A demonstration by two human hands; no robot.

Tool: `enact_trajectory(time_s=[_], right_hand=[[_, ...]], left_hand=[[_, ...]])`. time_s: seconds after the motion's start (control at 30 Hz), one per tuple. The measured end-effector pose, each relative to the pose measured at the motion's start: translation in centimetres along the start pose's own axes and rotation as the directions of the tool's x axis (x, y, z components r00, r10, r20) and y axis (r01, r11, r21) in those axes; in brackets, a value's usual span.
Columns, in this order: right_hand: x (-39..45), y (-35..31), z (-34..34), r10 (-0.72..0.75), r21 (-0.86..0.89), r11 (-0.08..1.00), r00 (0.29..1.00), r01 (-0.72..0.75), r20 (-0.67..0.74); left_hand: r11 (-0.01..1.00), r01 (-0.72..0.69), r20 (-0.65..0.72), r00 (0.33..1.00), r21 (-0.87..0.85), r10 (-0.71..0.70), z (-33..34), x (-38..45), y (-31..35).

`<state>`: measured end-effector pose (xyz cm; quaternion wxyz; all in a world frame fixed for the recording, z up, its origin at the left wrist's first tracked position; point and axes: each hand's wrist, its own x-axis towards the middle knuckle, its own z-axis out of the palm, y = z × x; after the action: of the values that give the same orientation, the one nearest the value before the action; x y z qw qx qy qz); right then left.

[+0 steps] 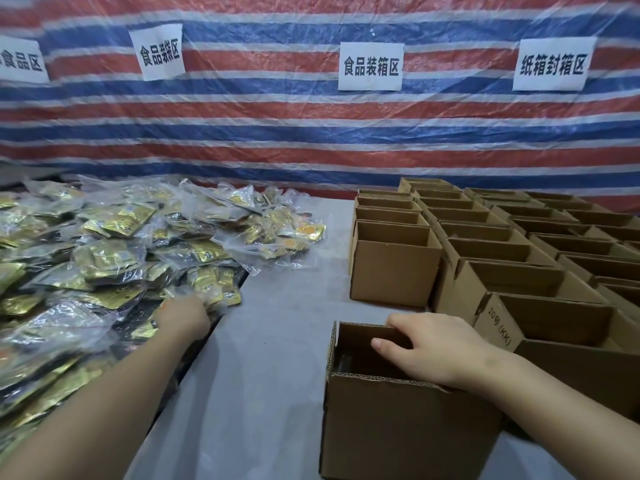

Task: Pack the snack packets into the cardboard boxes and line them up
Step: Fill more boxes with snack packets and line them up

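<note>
Snack packets [114, 251] lay heaped on the left half of the grey table [277, 358], gold-and-black sachets sealed in clear bags, overlapping at every angle, so I could give the heap no single heading. The bag nearest my left hand [183, 317] lay flat, and its long axis seemed to run left to right, though glare blurred its edges. That hand had reached into the near edge of the pile with fingers buried among the bags; whether it pinched one I could not tell. My right hand [433, 351] rested across the open box [398, 410] in front of me, fingers curled over its far wall and thumb hanging inside, steadying it. That box stood upright, mouth up, its long side running across my view, just beside the rows of open cardboard boxes [502, 258] at the right.

Risks I judged from here: the slick film could let a bag slip from a shallow pinch, or drag neighbours off the heap onto the bare cloth. Lifting blind, I might take two bags stuck together. With my right hand over the mouth, an incoming bag could catch on the raised flap or my own fingers
</note>
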<state>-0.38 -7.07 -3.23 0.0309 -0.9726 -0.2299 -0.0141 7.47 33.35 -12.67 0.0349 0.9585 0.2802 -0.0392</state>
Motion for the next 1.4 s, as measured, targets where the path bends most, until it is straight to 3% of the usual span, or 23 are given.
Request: enact_trajectory(time_s=[0.1,0.23,0.37,0.53,0.63,0.8,0.87,0.93,1.03,1.1,1.13,1.2,1.23,1.3,1.4], right_hand=[[-0.1,0.0,0.0,0.0,0.004,1.0,1.0,0.0,0.005],[-0.1,0.0,-0.1,-0.005,0.007,1.0,1.0,0.005,0.009],[-0.1,-0.3,-0.2,-0.014,0.022,1.0,1.0,0.014,0.014],[-0.2,-0.4,-0.4,-0.008,0.012,1.0,1.0,0.008,0.002],[-0.4,-0.5,-0.6,0.002,0.041,0.999,0.999,-0.004,0.043],[-0.6,-0.5,-1.5,0.037,0.159,0.986,0.994,-0.053,0.099],[-0.6,-0.3,-1.9,0.067,0.249,0.964,0.993,-0.089,0.098],[-0.6,-0.3,-2.6,0.104,0.348,0.929,0.99,-0.129,0.09],[-0.5,-0.2,-4.4,0.189,0.626,0.763,0.982,-0.159,0.02],[-0.7,0.1,-5.7,0.212,0.887,0.455,0.977,-0.083,-0.017],[-1.0,0.4,-6.1,0.149,0.966,0.257,0.988,-0.007,-0.032],[-1.8,0.9,-6.9,0.005,0.991,-0.093,0.995,0.097,-0.097],[-2.2,1.1,-7.2,-0.027,0.971,-0.211,0.993,0.109,-0.117],[-2.8,1.4,-7.8,-0.029,0.936,-0.335,0.992,0.105,-0.122],[-3.3,1.6,-7.9,-0.062,0.938,-0.324,0.986,0.124,-0.152]], left_hand=[[0.975,-0.006,-0.029,1.0,-0.223,-0.001,-0.3,1.9,-2.1],[0.99,0.139,0.034,0.99,-0.031,-0.138,0.7,3.6,-4.5],[0.994,0.089,0.137,0.987,-0.057,-0.081,0.5,3.6,-5.2],[0.992,0.04,-0.131,0.99,-0.117,-0.055,-0.1,1.1,-4.3],[0.957,-0.032,-0.196,0.98,-0.289,-0.027,-2.4,-0.8,-2.5],[0.75,-0.224,-0.217,0.97,-0.623,0.109,-9.4,-6.1,3.7],[0.579,-0.312,-0.242,0.95,-0.754,0.196,-11.8,-9.4,7.1],[0.374,-0.304,-0.204,0.937,-0.876,0.282,-13.6,-13.4,10.5],[0.216,-0.239,-0.14,0.909,-0.947,0.393,-15.0,-18.4,14.8],[0.153,-0.201,-0.107,0.874,-0.967,0.475,-15.2,-20.8,16.9],[0.118,-0.185,-0.099,0.851,-0.976,0.516,-15.3,-21.9,17.7],[0.071,-0.157,-0.09,0.82,-0.985,0.566,-15.4,-23.6,19.2],[0.045,-0.126,-0.075,0.802,-0.991,0.593,-15.4,-24.3,19.8],[-0.011,-0.052,-0.046,0.74,-0.999,0.671,-15.3,-25.3,20.6],[-0.034,0.045,0.008,0.705,-0.998,0.709,-15.5,-26.2,21.2]])
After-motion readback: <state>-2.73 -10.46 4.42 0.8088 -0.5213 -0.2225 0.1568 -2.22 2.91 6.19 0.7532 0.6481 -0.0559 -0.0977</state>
